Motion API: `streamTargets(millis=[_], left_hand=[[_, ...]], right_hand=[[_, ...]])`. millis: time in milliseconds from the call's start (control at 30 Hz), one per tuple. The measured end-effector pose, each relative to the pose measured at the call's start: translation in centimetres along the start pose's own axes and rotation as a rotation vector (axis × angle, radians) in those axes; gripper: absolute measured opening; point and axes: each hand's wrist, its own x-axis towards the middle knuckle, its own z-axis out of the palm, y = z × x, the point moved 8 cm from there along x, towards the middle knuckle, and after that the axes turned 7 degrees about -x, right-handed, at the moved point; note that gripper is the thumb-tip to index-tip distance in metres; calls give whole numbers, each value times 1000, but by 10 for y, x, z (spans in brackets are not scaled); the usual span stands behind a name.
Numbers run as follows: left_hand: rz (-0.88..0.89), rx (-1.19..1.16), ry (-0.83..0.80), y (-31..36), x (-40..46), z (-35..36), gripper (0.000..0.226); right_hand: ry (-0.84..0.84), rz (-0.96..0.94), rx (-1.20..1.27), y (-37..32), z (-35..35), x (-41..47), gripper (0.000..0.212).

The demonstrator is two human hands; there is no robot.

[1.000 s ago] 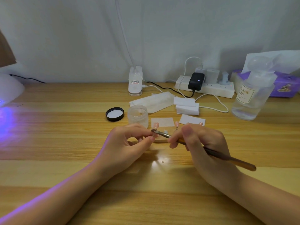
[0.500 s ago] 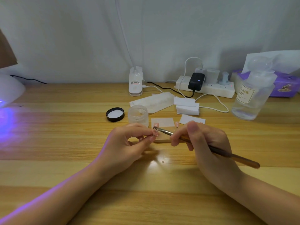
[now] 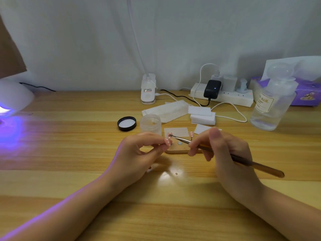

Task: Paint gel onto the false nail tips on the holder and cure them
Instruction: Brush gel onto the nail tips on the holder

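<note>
Two hands meet over the wooden holder (image 3: 175, 150): left hand (image 3: 139, 153) pinches a pink nail tip (image 3: 168, 141), right hand (image 3: 224, 150) grips the brush (image 3: 205, 146), whose tip has slid onto it; painting continues.

The nail tip (image 3: 167, 141) at the centre is pink with small white dots, and the tip (image 3: 191, 134) to its right has the same pattern. The brush (image 3: 225, 154) is silver at its far end and brown at its near end. The holder (image 3: 177, 149) is light brown wood. The table (image 3: 69, 153) is yellow wood with stripes. The lid (image 3: 126, 123) is black with white inside. At far left, the lamp (image 3: 12, 98) is white and gives violet light. At far right, the box (image 3: 307, 94) is purple.
</note>
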Motion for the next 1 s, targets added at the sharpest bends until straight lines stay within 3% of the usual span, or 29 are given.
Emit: streamTargets(millis=[133,367,600,800,1000], left_hand=[[5,16,-1,0,0,0,15],[20,20,6,3,1,1,18],[26,13,-19,2,1,1,19],[20,-19,3,1,2,-1,16],[0,-34,14,-2,2,-2,15]], right_hand=[[-68,22,-32,-1,8,0,43],[-8,74,93,6,0,-2,51],[-57,26,11,2,7,0,42],[-18,86,96,7,2,-1,54],[-11,2,41,0,2,0,42]])
